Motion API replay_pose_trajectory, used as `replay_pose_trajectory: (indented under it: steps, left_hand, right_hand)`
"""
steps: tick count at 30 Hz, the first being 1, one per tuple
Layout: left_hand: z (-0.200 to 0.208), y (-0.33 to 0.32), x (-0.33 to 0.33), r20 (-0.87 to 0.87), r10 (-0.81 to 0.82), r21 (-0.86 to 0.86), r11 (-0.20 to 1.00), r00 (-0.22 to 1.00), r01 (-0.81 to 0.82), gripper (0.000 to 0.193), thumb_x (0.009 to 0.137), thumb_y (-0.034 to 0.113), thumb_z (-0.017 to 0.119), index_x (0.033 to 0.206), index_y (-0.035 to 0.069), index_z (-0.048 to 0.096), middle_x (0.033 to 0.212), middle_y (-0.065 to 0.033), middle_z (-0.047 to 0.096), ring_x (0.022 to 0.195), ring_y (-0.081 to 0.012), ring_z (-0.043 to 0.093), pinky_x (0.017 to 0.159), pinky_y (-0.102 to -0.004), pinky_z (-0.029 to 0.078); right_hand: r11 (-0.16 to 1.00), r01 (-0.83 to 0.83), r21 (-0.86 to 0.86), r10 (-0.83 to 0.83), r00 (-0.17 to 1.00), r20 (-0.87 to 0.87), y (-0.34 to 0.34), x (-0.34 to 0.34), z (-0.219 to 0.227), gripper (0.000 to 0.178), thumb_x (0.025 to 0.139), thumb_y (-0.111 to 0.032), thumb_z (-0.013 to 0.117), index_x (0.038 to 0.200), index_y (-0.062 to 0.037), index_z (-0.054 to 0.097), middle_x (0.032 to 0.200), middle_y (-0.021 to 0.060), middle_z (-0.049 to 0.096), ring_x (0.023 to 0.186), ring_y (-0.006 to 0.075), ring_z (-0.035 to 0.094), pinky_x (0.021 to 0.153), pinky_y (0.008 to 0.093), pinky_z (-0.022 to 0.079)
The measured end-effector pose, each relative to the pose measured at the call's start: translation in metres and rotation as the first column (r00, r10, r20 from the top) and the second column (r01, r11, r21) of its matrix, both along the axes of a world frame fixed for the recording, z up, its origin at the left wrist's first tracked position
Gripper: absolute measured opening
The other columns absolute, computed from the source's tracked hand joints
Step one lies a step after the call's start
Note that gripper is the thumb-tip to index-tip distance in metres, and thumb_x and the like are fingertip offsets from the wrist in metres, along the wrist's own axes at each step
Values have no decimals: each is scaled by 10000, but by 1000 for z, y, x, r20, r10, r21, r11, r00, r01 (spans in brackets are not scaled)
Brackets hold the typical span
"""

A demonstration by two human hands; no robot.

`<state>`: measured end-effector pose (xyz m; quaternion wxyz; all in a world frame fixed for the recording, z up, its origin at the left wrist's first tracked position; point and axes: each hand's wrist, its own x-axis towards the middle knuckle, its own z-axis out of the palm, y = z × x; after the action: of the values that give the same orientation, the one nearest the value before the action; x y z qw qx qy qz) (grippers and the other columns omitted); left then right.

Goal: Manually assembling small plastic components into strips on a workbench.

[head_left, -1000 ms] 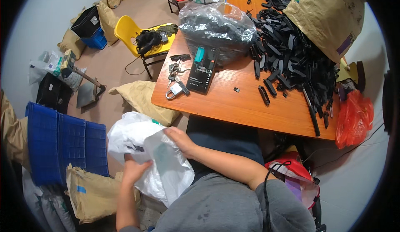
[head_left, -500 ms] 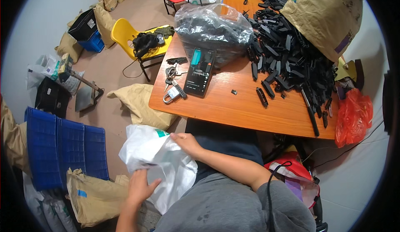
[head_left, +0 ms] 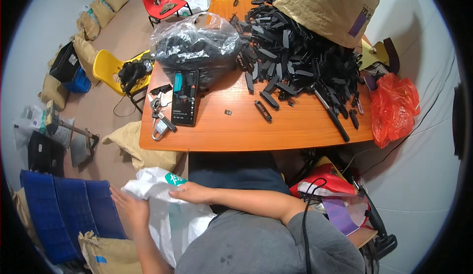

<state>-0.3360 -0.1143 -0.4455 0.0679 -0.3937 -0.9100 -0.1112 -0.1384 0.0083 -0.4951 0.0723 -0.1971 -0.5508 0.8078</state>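
Observation:
A white plastic woven-looking bag [head_left: 170, 229] with a green print hangs in front of my lap, to the left of my body. My right hand [head_left: 192, 193] is closed on its upper edge, thumb along the top. My left hand [head_left: 129, 206] lies against the bag's left side with its fingers stretched out past the rim. The inside of the bag is hidden. Beyond my hands, the wooden table [head_left: 212, 138] carries a phone [head_left: 185, 99], a padlock with keys [head_left: 160, 128] and a clear bag of dark pieces [head_left: 197, 50].
A large pile of black elongated pieces [head_left: 290, 57] covers the table's right, below a brown paper sack [head_left: 330, 13]. A red plastic bag [head_left: 393, 109] hangs at the right edge. Blue crates [head_left: 74, 215] and a paper sack [head_left: 108, 254] stand left; a yellow chair [head_left: 106, 69] stands beyond.
My left hand has moved up and left from the bag's lower opening to its upper left side. My right hand keeps its hold on the edge. My view has shifted right.

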Motion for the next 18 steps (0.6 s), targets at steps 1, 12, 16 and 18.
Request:
replay_pose_trajectory:
  steps: [1, 12, 16, 18]
  left_hand:
    - [-8, 0, 12, -104, -100, 19, 995, 989, 103, 1085, 767, 197, 744, 1546, 33, 7, 1601, -245, 61, 1456, -491, 67, 1185, -535, 136]
    - [-130, -36, 42, 75, -116, -400, 906, 990, 136, 935, 786, 157, 680, 1514, -43, 127, 1605, -214, 96, 1467, -431, 136, 1153, -555, 223]
    - [-95, -33, 37, 289, -132, -299, 928, 948, 220, 448, 804, -54, 511, 1245, -7, 579, 1024, -226, 688, 943, -362, 678, 843, -421, 513]
    - [-80, -35, 18, 601, -236, 111, 971, 763, 213, 376, 776, -80, 455, 1077, -2, 667, 879, -210, 700, 794, -310, 690, 731, -403, 520]
  right_hand:
    - [995, -54, -79, 58, 997, 42, 4, 3, 12, 518, 984, -514, 513, 1075, -34, 683, 958, 86, 674, 914, 133, 579, 836, 318, 477]
    - [923, -84, 376, 101, 995, -25, -2, 18, 2, 429, 925, -419, 625, 1067, -16, 657, 1055, 187, 681, 941, 250, 643, 830, 343, 486]
    - [950, 53, 309, -110, 979, 171, 24, 25, -14, 330, 952, -371, 585, 956, -63, 703, 977, 179, 677, 886, 258, 640, 780, 350, 486]
    - [797, 357, 487, -465, 878, 117, 36, 24, -44, 339, 937, -371, 573, 991, -51, 670, 982, 192, 657, 879, 315, 636, 777, 394, 483]
